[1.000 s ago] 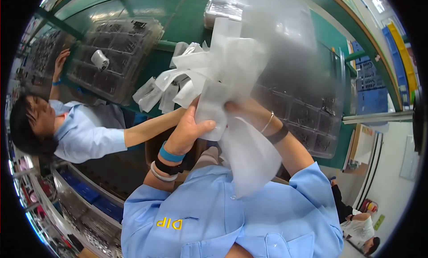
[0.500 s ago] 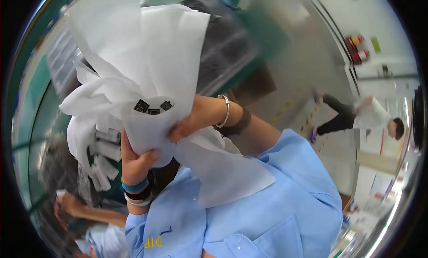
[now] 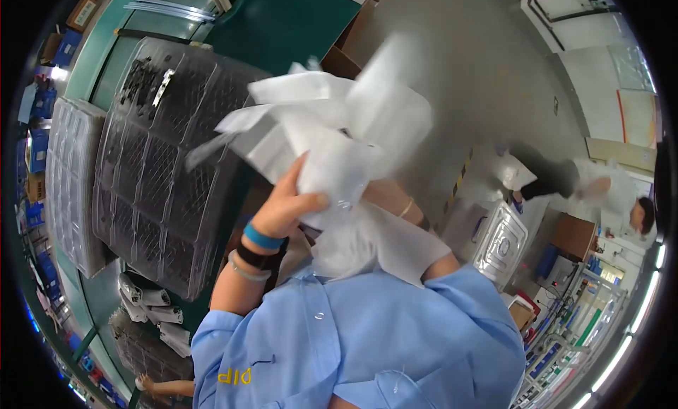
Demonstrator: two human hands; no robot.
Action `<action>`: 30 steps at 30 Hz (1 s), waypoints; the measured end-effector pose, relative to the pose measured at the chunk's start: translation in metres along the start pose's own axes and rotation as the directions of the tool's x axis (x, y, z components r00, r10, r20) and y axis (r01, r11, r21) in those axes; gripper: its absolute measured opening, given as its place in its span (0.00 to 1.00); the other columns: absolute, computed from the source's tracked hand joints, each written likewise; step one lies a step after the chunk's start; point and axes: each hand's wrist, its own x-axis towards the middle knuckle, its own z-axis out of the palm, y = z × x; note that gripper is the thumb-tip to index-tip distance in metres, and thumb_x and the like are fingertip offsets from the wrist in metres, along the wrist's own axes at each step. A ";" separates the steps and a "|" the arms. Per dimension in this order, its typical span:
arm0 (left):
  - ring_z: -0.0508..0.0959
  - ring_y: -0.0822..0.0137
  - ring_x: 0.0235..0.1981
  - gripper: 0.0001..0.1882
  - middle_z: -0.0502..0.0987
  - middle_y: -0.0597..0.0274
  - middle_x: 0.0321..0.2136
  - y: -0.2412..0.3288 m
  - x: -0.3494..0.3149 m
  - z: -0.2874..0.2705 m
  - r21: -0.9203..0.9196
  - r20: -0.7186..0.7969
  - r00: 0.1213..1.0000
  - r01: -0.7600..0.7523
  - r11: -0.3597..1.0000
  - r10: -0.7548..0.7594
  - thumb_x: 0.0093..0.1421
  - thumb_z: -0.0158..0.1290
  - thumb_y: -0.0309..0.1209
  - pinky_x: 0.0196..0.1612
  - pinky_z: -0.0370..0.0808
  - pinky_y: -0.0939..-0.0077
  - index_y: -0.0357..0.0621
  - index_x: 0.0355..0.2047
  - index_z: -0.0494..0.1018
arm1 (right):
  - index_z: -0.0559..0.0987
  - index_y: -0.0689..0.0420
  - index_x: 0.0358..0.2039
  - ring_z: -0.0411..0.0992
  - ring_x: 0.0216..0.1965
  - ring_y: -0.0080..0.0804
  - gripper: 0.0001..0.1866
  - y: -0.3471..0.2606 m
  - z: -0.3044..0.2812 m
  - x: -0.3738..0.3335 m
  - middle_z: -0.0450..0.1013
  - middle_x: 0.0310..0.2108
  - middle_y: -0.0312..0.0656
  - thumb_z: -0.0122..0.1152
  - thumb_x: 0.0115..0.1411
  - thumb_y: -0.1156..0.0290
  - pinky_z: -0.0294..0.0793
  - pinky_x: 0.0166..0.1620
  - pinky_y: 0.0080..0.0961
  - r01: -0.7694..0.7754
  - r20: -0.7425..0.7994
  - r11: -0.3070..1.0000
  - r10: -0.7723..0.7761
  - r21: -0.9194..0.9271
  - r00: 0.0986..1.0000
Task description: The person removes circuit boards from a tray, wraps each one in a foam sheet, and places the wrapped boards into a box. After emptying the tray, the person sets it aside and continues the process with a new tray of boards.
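Observation:
A loose bundle of thin white wrapping sheets (image 3: 332,158) is in front of my chest, its upper flaps fanned out and blurred. My left hand (image 3: 286,203) is closed on its left side, with the thumb pressed across the front. On the other side my right hand (image 3: 383,196) reaches in against the bundle; the sheets hide its fingers. One sheet hangs over my right forearm. Only a small dark spot shows between the folds near the top, too small to make out.
Stacked clear plastic trays (image 3: 166,169) with dark contents stand on the left, beside paler trays (image 3: 69,186). White wrapped pieces (image 3: 152,306) lie nearer, close to another person's hand (image 3: 146,383). A green surface (image 3: 282,27) is at the back. A person (image 3: 604,186) walks at right.
My hands and the bundle now appear further right, and its flaps have swung right. The small dark square parts seen in its folds are now mostly covered. The view has turned, showing more trays.

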 end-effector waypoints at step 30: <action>0.68 0.62 0.53 0.40 0.65 0.58 0.54 -0.168 0.042 -0.142 -0.065 -0.796 0.563 0.288 0.955 -0.224 0.46 0.56 0.24 0.56 0.66 0.65 0.40 0.61 0.52 | 0.75 0.55 0.48 0.75 0.41 0.41 0.21 0.489 -0.277 0.320 0.77 0.41 0.41 0.55 0.59 0.56 0.72 0.45 0.34 -0.743 -0.762 0.438 0.178 -0.506 0.623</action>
